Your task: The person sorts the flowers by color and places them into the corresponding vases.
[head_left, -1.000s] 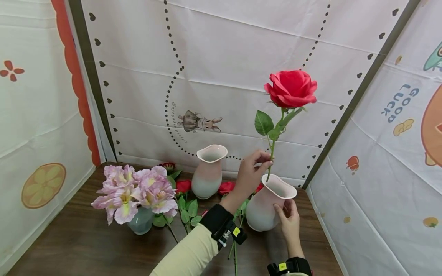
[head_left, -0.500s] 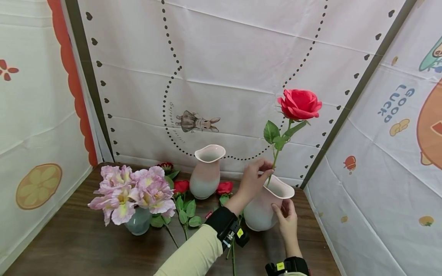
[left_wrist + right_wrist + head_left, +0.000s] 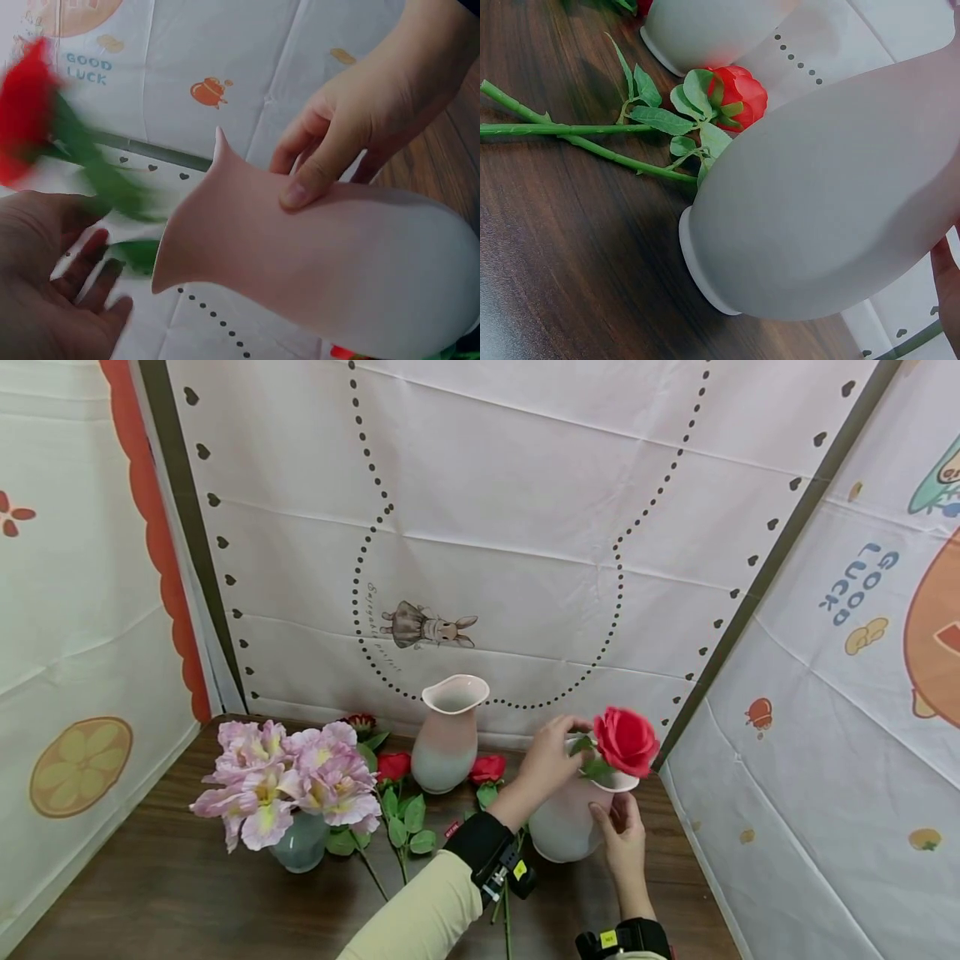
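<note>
A red rose [image 3: 626, 742] sits with its bloom low at the mouth of the right-hand pink-and-grey vase [image 3: 566, 822], its stem hidden inside. In the left wrist view the rose [image 3: 26, 112] is blurred, leaves close to the rim. My left hand [image 3: 551, 762] is beside the bloom and leaves, fingers loosely spread and not wrapped round the stem. My right hand [image 3: 624, 839] holds the vase by its right side. In the left wrist view its thumb lies on the vase wall [image 3: 300, 255], other fingers partly hidden behind.
A matching vase [image 3: 448, 752] stands further back. At left, a small glass vase [image 3: 303, 843] holds pink-lilac flowers [image 3: 288, 777]. Red roses [image 3: 487, 768] with green stems lie on the brown wooden table [image 3: 225, 910]. Printed white cloth [image 3: 495, 527] encloses the back and sides.
The rose has dropped from well above the vase to its rim, its stem going inside. My left fingers have let go of the stem. My right hand keeps its hold on the vase.
</note>
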The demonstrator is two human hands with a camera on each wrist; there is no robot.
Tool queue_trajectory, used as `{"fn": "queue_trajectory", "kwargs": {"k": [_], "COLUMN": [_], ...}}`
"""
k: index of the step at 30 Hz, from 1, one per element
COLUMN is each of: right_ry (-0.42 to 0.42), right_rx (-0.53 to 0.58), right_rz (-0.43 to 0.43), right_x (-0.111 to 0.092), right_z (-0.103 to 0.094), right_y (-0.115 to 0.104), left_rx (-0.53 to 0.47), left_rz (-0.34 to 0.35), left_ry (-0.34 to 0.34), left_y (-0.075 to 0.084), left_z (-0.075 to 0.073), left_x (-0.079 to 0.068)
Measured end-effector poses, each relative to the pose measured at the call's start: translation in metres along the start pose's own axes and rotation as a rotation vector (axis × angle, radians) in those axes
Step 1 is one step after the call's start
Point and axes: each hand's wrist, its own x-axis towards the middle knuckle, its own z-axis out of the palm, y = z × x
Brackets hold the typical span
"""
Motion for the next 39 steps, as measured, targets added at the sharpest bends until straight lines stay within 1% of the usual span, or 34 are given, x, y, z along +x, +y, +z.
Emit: {"fn": "queue_trajectory", "kwargs": {"k": [3, 6, 10, 15, 18, 21, 26, 29, 32, 37, 39], "right_ry": [-0.006, -0.016, -0.024, -0.023, -0.023, -0.025, -0.026, -0.027, -0.029, -0.041, -0.049], "right_rx": [0.017, 0.027, -0.001, -0.037, -0.035, -0.032, -0.034, -0.032, -0.03, -0.035, -0.035], "right_rz": [-0.028, -0.039, -0.014, 0.028, 0.031, 0.028, 0.029, 0.027, 0.026, 0.044, 0.062], "right_x": [-0.001, -0.001, -0.001, -0.001, 0.0, 0.0, 0.0, -0.001, -0.001, -0.001, -0.002], "right_z": [0.0, -0.001, -0.002, -0.003, -0.002, -0.002, -0.002, -0.003, -0.003, -0.003, -0.003], "right_y": [0.001, 0.001, 0.0, 0.0, 0.001, 0.001, 0.0, 0.0, 0.0, -0.001, -0.008], "left_rx": [-0.007, -0.02, -0.023, -0.021, 0.001, 0.027, 0.035, 0.046, 0.07, 0.1, 0.112], "left_rz": [-0.028, -0.044, -0.087, -0.149, -0.177, -0.221, -0.281, -0.306, -0.332, -0.424, -0.471], "left_ry": [-0.023, -0.014, 0.003, 0.005, 0.01, 0.004, -0.028, -0.054, -0.074, -0.117, -0.147], "left_y": [-0.006, -0.015, -0.03, -0.049, -0.059, -0.068, -0.086, -0.099, -0.109, -0.117, -0.119], "left_z": [-0.004, -0.01, -0.015, -0.016, -0.016, -0.016, -0.013, -0.009, -0.002, 0.008, 0.011], "left_x": [-0.003, -0.007, -0.011, -0.017, -0.022, -0.029, -0.043, -0.053, -0.065, -0.085, -0.092]}}
